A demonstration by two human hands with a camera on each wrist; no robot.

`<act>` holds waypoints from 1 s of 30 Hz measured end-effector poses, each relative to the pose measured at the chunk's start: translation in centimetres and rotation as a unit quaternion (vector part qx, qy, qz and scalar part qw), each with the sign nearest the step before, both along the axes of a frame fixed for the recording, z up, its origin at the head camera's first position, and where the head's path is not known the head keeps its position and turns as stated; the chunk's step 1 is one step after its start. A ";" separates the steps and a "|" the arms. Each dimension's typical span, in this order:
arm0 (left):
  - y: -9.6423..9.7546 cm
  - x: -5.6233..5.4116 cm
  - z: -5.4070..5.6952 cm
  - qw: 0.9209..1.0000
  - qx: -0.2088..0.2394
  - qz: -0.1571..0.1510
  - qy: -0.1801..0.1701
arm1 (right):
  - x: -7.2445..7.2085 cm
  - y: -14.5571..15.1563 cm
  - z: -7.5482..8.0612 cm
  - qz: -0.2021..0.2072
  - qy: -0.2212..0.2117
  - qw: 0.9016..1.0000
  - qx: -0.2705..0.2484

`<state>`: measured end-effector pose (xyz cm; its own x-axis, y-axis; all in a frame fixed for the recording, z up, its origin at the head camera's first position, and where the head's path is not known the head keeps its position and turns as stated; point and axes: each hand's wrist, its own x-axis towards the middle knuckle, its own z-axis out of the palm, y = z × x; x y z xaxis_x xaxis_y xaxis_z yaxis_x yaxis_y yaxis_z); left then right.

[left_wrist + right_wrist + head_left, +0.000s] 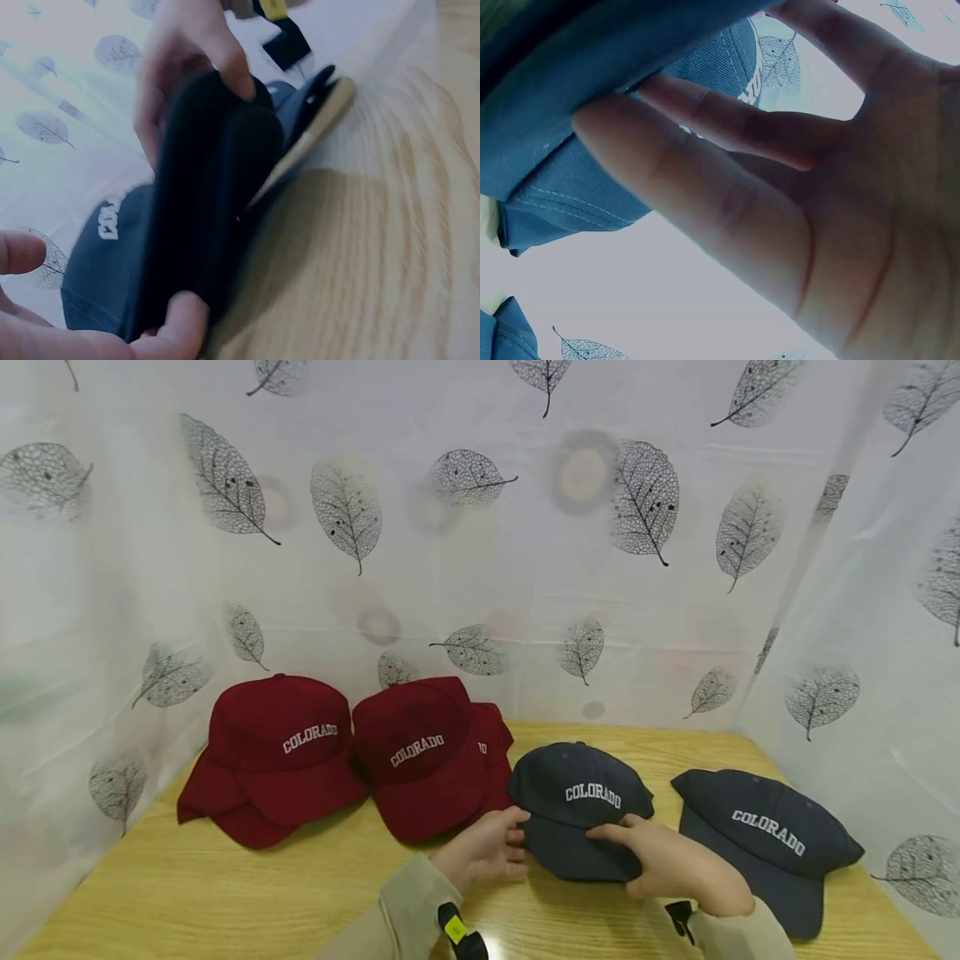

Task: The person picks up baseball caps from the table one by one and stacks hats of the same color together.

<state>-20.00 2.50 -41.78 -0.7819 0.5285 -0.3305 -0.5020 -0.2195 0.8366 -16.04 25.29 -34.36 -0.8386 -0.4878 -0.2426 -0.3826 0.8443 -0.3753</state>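
Note:
In the head view, a dark navy baseball cap [573,777] with white COLORADO lettering sits on the wooden table. My right hand [671,860] grips the right side of its brim. In the right wrist view, the thumb [652,157] presses one side of the brim [592,67] while fingers pass behind it. My left hand [483,850] holds the brim's left edge; a bent fingertip [186,319] touches it in the left wrist view. Two brim layers [199,172] show one behind the other there, so another cap seems nested underneath.
Another navy cap [765,827] lies to the right, partly behind the right wrist. Red COLORADO caps, overlapping, lie at left [281,727] and centre left [412,735]. A white curtain [480,568] with leaf prints encloses the table [247,902] behind and at both sides.

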 end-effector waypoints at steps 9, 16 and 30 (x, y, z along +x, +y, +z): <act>-0.1 -0.1 0.0 0.999 -0.028 -0.027 0.011 | 0.1 0.3 0.4 0.009 0.005 1.000 -0.018; 0.0 0.0 0.2 0.999 -0.011 -0.044 0.002 | -0.6 2.1 0.4 0.009 -0.042 0.995 -0.087; -0.1 -0.1 0.4 0.998 -0.037 -0.042 0.005 | -2.6 3.9 -2.5 -0.113 -0.089 0.989 -0.023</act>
<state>-20.06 2.43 -41.35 -0.7398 0.5662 -0.3634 -0.5074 -0.1148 0.8540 -18.64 29.22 -36.82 -0.8740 -0.3056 -0.3778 -0.1099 0.8817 -0.4589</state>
